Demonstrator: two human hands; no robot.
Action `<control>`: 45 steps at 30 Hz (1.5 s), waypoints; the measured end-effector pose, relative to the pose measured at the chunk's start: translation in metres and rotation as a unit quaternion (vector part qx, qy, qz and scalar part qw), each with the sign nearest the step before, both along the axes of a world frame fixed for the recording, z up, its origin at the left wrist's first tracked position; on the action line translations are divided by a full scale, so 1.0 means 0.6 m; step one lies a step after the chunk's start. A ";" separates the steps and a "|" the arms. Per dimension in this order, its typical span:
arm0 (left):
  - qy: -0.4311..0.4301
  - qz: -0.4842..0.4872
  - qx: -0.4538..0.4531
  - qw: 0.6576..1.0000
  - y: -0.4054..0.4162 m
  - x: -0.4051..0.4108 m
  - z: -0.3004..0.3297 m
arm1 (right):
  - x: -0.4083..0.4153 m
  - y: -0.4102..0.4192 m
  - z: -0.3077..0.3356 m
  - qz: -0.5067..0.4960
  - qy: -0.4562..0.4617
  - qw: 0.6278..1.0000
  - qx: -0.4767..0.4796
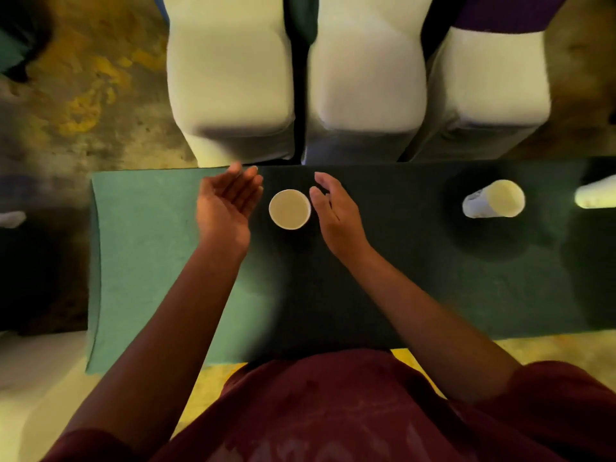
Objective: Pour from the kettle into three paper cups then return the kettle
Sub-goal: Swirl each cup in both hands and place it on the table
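A white paper cup [289, 209] stands upright on the green table [140, 261], between my two hands. My left hand [226, 205] hovers just left of it, palm turned up, fingers straight and apart from the cup. On the cup's other side my right hand [333, 211] has relaxed fingers, with the thumb close to the rim; I cannot tell if it touches. A second paper cup [496, 199] stands farther right, and a third cup [596, 192] is cut off by the right edge. No kettle is in view.
Three white-covered chairs [363, 81] stand side by side just beyond the table's far edge. A patterned carpet [83, 95] covers the floor to the left. My dark red shirt fills the bottom of the view.
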State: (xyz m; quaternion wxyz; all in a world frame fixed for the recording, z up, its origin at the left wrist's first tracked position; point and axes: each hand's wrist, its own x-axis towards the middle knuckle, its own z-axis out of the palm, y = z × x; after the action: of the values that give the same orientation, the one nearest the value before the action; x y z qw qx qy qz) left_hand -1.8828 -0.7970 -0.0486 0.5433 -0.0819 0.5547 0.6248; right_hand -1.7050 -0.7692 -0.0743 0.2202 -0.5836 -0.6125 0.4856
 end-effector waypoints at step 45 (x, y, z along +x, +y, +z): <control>0.145 -0.457 0.222 0.849 0.082 1.093 0.191 | 1.114 -0.228 0.277 -0.423 0.007 0.884 0.201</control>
State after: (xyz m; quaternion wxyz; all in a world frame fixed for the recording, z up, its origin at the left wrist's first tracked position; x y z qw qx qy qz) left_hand -1.2270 -0.7481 0.0662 0.6850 0.3951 0.4483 0.4168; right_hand -1.0365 -0.9062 0.0920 0.5214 -0.7271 -0.3903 0.2168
